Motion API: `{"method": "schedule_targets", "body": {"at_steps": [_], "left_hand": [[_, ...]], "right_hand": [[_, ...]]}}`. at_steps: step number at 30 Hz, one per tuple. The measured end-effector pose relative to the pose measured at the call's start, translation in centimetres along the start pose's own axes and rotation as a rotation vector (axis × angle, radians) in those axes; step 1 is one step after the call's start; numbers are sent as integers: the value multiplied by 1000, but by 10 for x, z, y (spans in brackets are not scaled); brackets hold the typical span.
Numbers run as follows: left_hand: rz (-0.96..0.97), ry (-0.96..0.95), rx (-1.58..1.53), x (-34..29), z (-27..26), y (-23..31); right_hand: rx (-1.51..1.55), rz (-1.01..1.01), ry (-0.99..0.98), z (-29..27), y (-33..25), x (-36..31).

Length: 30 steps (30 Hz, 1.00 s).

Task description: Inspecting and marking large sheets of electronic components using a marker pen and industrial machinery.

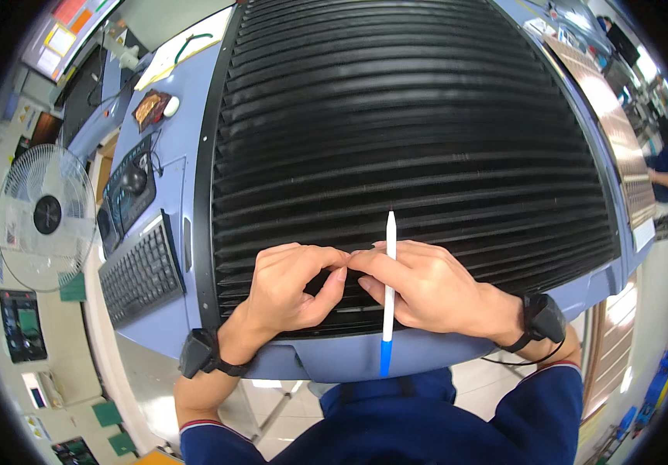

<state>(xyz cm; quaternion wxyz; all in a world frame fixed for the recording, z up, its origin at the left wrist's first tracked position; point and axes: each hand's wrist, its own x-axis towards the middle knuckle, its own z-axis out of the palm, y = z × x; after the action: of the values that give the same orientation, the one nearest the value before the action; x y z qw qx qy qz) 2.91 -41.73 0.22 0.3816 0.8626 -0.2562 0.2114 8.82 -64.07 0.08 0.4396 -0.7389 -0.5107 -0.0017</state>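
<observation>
A slim white pen (390, 310) with a blue end lies across the fingers of my right hand (435, 287), its dark tip pointing away from me. That hand is closed around the pen, though exactly which fingers grip it is hard to see. My left hand (291, 287) is bent into a pinch, thumb and forefinger close together. The fingertips of both hands meet above the near part of a black pleated cover (419, 132). Anything tiny between the left fingertips is hidden. Each wrist wears a black band with a dark box on it.
Left of the cover are a black keyboard (142, 271), a dark mouse (132, 180) and a white-framed fan (46, 217). Beyond them lie a brown packet (150, 110) and a paper sheet (187, 50). A copper-coloured striped panel (609, 108) stands at right, with another person's arm (667, 180) beyond.
</observation>
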Motion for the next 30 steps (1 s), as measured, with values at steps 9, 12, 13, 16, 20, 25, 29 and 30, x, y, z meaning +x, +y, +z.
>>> {"method": "schedule_targets", "body": {"at_steps": [9, 12, 13, 16, 20, 25, 29, 30], "left_hand": [[-21, 21, 68, -1, 3, 8], [-71, 89, 34, -4, 10, 6], [-82, 88, 42, -4, 11, 6], [-114, 93, 54, -7, 11, 6], [-130, 92, 36, -9, 10, 5], [-118, 69, 44, -10, 9, 9], [-122, 56, 53, -9, 8, 12], [-123, 53, 54, -9, 8, 12]], "right_hand": [[27, 23, 31, 2, 0, -4], [57, 41, 42, 1, -1, -5], [54, 50, 39, -1, -2, -6], [52, 70, 19, -1, -2, -4], [51, 66, -1, -2, -3, -5], [36, 58, 1, 1, -4, -8], [28, 75, -11, 1, -6, -7], [26, 79, -15, 1, -6, -7]]}}
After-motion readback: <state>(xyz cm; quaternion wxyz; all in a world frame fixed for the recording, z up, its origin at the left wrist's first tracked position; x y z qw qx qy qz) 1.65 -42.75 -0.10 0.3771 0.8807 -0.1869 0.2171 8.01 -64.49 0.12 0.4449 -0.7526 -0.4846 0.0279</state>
